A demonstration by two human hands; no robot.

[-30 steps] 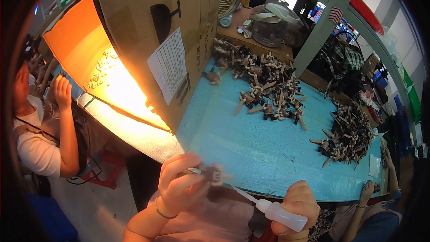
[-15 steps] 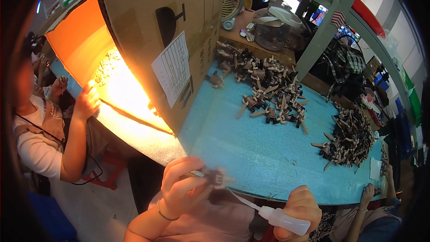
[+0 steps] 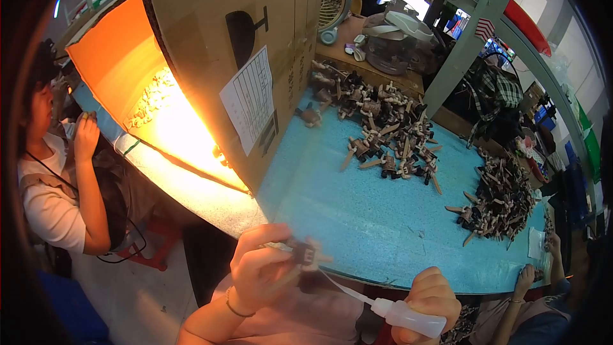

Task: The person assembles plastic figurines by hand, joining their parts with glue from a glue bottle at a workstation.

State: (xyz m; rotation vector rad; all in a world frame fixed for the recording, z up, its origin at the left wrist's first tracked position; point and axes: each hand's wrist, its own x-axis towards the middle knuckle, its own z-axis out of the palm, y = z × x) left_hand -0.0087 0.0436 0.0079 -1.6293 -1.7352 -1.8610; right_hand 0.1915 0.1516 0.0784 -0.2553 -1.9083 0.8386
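Note:
Pinched in the fingers of my left hand [image 3: 255,271] is a small toy figure [image 3: 305,255] with a dark brown body and light tan parts, held up over the table's near edge. My right hand [image 3: 435,297] is wrapped round a translucent white squeeze bottle [image 3: 412,319], lying nearly sideways. Its long thin nozzle [image 3: 345,286] reaches up and left to the underside of the figure. Whether the tip touches, and whether any liquid comes out, I cannot tell.
A heap of similar figures [image 3: 399,134] lies on the blue tabletop [image 3: 357,217], with a denser pile [image 3: 498,195] to the right. At left stands a cardboard box [image 3: 198,19], glowing orange inside. Co-workers' hands show at left [image 3: 86,135] and far right [image 3: 525,281]. A metal post [image 3: 469,45] rises behind.
The co-worker at left has drawn a hand back from the glowing box toward their body. My hands keep nearly the same pose, with the nozzle still at the figure.

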